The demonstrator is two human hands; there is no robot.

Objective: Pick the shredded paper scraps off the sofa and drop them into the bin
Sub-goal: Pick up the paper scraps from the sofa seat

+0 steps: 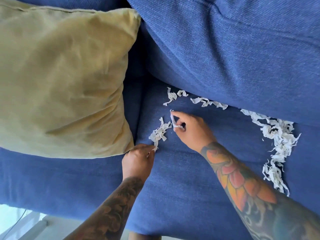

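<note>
Paper scraps point(275, 137) lay scattered on the blue sofa seat point(181, 179), mostly right and along the back cushion point(233, 49). Head view: left hand point(137, 161) pinched a clump point(159, 133); right hand point(190, 129) pinched a strip point(173, 118). Gathering step, early. Next, probably carry both to the bin; none in view. Yellow pillow point(65, 80) sat left.
</note>
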